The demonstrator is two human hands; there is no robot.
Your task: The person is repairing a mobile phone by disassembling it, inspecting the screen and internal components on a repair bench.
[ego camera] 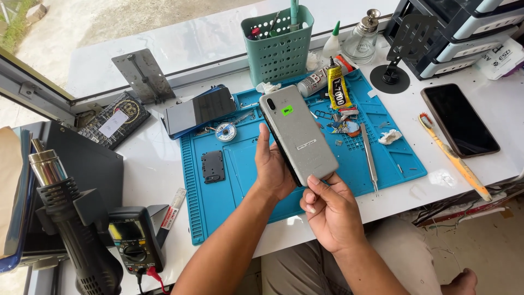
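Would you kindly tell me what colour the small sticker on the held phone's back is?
Bright green, on the grey phone; clearest in the head view.

Item: a grey smartphone (298,131), slim and rectangular with rounded corners.
Face shown: its back cover, with a camera lens at the upper corner, a small green sticker beneath it and a dark band along the left edge.
Pose: tilted, top end away from the person, lifted above the blue mat (382,109) on the worktop.
Grip: left hand (273,169) along the left edge, right hand (329,210) at the bottom corner.

White table (164,180), blue mat (382,158)
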